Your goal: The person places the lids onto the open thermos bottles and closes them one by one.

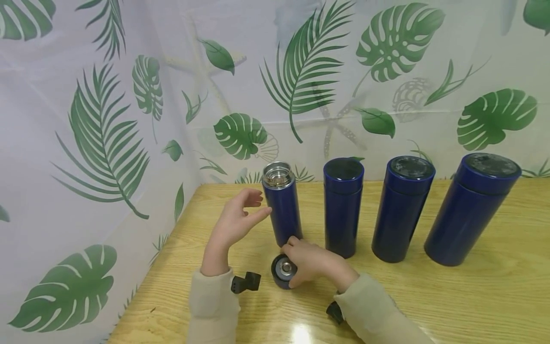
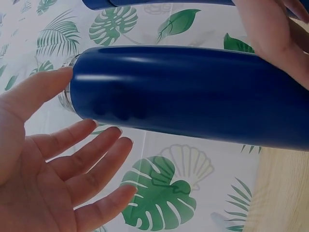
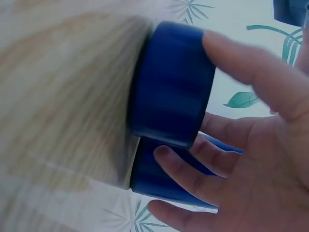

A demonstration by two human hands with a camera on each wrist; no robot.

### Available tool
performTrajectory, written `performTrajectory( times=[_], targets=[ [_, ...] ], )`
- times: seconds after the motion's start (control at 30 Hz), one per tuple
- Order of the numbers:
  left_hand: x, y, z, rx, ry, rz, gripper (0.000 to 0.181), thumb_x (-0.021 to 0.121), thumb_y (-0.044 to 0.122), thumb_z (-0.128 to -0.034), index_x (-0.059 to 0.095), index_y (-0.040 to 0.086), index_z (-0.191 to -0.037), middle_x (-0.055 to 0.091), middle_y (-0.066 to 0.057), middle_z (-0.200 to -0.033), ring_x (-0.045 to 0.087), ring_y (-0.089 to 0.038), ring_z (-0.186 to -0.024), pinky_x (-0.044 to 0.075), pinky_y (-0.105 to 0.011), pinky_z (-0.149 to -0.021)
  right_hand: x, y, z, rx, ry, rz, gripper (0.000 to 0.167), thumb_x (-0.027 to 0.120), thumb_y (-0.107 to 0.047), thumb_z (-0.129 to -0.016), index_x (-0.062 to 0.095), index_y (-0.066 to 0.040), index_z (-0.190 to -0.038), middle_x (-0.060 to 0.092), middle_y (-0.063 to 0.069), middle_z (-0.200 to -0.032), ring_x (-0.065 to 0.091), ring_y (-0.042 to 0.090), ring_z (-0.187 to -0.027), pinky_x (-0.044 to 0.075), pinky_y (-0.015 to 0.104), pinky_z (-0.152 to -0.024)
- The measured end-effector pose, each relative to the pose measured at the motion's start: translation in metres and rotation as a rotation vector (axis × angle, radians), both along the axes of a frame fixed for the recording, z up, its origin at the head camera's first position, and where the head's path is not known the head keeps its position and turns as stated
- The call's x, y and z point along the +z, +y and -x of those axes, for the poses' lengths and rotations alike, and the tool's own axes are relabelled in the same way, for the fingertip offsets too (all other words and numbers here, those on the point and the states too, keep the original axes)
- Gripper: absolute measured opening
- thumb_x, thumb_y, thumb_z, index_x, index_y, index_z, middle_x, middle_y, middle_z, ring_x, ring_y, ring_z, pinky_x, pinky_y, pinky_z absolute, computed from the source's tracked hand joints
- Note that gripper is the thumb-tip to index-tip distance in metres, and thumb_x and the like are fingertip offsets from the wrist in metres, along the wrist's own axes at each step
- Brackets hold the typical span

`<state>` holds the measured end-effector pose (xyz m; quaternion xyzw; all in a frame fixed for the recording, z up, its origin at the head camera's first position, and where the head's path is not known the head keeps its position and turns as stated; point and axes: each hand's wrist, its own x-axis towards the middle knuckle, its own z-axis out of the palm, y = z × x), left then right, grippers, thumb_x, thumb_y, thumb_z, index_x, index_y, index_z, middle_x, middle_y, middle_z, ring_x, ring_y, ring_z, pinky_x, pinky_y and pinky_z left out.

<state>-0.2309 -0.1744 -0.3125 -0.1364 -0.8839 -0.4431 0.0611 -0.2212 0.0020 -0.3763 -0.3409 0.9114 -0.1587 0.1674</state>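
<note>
A dark blue vacuum flask point(image 1: 283, 210) stands uncapped at the left of the row, its bare steel neck showing. My left hand point(image 1: 236, 217) is beside its upper part, fingers spread and holding nothing; in the left wrist view the thumb overlaps the flask's point(image 2: 193, 96) neck end. On the table in front of that flask lies its blue lid point(image 1: 280, 282), steel inside facing up. My right hand point(image 1: 313, 262) holds this lid by its sides, the thumb on the near edge and fingers on the far one. From the right wrist view, the lid's point(image 3: 169, 87) blue side is seen between thumb and fingers.
Three more blue flasks with dark-topped lids stand to the right: one flask point(image 1: 343, 210), a second flask point(image 1: 401, 215) and a third flask point(image 1: 470, 215). The wooden table point(image 1: 494, 306) meets a leaf-patterned cloth point(image 1: 172, 157) at the back and left.
</note>
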Motion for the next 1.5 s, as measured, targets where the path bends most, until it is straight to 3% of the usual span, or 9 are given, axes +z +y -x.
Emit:
performTrajectory(
  times=[0.23, 0.33, 0.57, 0.8, 1.0, 1.2, 1.5],
  targets=[
    [0.001, 0.005, -0.001, -0.019, 0.002, -0.055, 0.058, 0.066, 0.025, -0.0802, 0.04, 0.003, -0.128, 0.048, -0.013, -0.122, 0.046, -0.024, -0.11, 0.039, -0.044, -0.087, 0.0, 0.003, 0.0, 0.05, -0.163, 0.01, 0.068, 0.08, -0.014, -0.062, 0.043, -0.012, -0.119, 0.047, 0.0, -0.112, 0.048, 0.014, -0.097, 0.041, 0.029, -0.08],
    [0.001, 0.008, -0.001, -0.012, -0.003, -0.086, 0.065, 0.068, 0.024, -0.079, 0.034, 0.003, -0.131, 0.042, -0.012, -0.128, 0.043, -0.024, -0.113, 0.037, -0.045, -0.089, -0.001, 0.003, 0.0, 0.069, -0.162, 0.019, 0.07, 0.081, -0.011, -0.06, 0.044, -0.011, -0.119, 0.051, 0.0, -0.111, 0.049, 0.014, -0.1, 0.041, 0.029, -0.082],
    [-0.007, 0.019, 0.005, 0.045, -0.008, -0.115, 0.077, 0.069, 0.026, -0.0769, 0.024, 0.001, -0.134, 0.035, -0.016, -0.132, 0.035, -0.027, -0.12, 0.032, -0.046, -0.093, -0.001, 0.002, -0.002, 0.051, -0.108, 0.004, 0.063, 0.078, -0.005, -0.059, 0.046, -0.012, -0.113, 0.053, -0.002, -0.099, 0.051, 0.011, -0.082, 0.043, 0.027, -0.07],
    [-0.019, 0.031, 0.012, 0.046, 0.002, -0.163, 0.083, 0.071, 0.028, -0.0756, 0.02, 0.003, -0.136, 0.036, -0.017, -0.131, 0.034, -0.027, -0.121, 0.029, -0.047, -0.096, 0.012, 0.009, -0.002, 0.047, -0.12, 0.051, 0.063, 0.072, -0.002, -0.061, 0.042, -0.004, -0.116, 0.048, 0.002, -0.101, 0.046, 0.012, -0.079, 0.041, 0.027, -0.07],
    [-0.03, 0.037, 0.017, 0.042, 0.009, -0.211, 0.081, 0.071, 0.026, -0.075, 0.021, 0.002, -0.134, 0.038, -0.017, -0.128, 0.038, -0.028, -0.117, 0.032, -0.046, -0.094, 0.034, 0.021, -0.008, 0.044, -0.082, 0.171, 0.065, 0.072, -0.001, -0.06, 0.041, -0.001, -0.117, 0.046, 0.005, -0.103, 0.046, 0.014, -0.081, 0.042, 0.029, -0.071],
    [-0.038, 0.038, 0.023, 0.044, -0.008, -0.211, 0.079, 0.071, 0.026, -0.0758, 0.022, 0.0, -0.133, 0.039, -0.02, -0.127, 0.041, -0.03, -0.115, 0.035, -0.044, -0.092, 0.055, 0.035, -0.015, 0.069, 0.04, 0.312, 0.067, 0.074, -0.002, -0.057, 0.041, 0.002, -0.116, 0.048, 0.008, -0.104, 0.048, 0.018, -0.09, 0.043, 0.032, -0.076],
    [-0.039, 0.036, 0.023, 0.052, -0.004, -0.155, 0.071, 0.074, 0.028, -0.0719, 0.033, 0.003, -0.126, 0.046, -0.015, -0.12, 0.047, -0.03, -0.109, 0.041, -0.042, -0.086, 0.081, 0.055, -0.028, 0.069, 0.199, 0.455, 0.066, 0.07, 0.0, -0.056, 0.044, -0.002, -0.116, 0.051, 0.003, -0.106, 0.046, 0.018, -0.095, 0.04, 0.036, -0.079]
  ],
)
